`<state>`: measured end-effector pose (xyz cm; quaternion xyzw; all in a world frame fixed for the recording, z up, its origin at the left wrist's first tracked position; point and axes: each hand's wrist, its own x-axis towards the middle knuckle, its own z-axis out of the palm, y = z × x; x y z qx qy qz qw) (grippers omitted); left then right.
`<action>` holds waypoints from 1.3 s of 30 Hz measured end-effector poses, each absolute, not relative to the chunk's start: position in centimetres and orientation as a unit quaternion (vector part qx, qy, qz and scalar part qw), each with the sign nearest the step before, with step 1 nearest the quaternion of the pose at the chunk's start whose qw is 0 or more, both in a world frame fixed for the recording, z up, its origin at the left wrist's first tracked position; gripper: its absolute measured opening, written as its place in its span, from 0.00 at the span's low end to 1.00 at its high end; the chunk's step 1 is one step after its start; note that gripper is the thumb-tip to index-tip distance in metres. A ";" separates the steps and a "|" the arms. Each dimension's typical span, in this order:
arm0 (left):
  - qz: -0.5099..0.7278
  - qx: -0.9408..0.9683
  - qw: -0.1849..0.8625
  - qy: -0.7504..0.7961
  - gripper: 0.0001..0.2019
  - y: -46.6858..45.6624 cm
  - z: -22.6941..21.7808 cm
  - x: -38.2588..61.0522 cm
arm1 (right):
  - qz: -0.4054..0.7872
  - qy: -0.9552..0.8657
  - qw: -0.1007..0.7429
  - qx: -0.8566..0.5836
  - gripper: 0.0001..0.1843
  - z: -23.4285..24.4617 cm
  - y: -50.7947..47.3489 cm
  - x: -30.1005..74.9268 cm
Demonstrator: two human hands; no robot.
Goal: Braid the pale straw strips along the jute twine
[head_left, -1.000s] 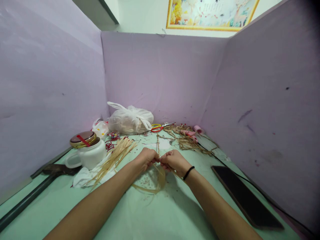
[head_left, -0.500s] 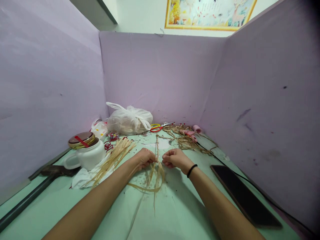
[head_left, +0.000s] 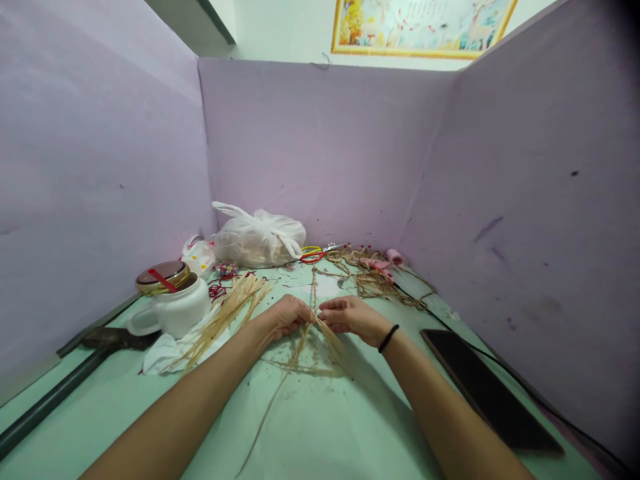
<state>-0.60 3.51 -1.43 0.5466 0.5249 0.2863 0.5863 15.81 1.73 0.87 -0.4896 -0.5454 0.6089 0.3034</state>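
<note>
Straw strands, pinched by left hand and right hand fingers, fan over the green table inside lilac partitions.

Soft, even indoor light, faint shadows beneath the forearms; wide-angle bending at edges, dark vignette top right.

The head-worn camera looks forward and down, close over the green table.
</note>
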 end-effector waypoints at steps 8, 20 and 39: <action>0.287 0.576 0.511 0.570 0.02 2.8 0.1 0.0 | 0.637 -0.468 0.326 -0.518 0.09 -1.3 1.9 12.7; 0.195 0.643 0.413 0.615 0.06 2.8 1.3 -0.8 | 0.610 -0.479 0.347 -0.527 0.08 -2.4 2.2 12.9; 0.220 0.548 0.471 0.656 0.08 2.4 2.5 -0.5 | 0.692 -0.469 0.333 -0.437 0.07 -2.5 2.5 13.6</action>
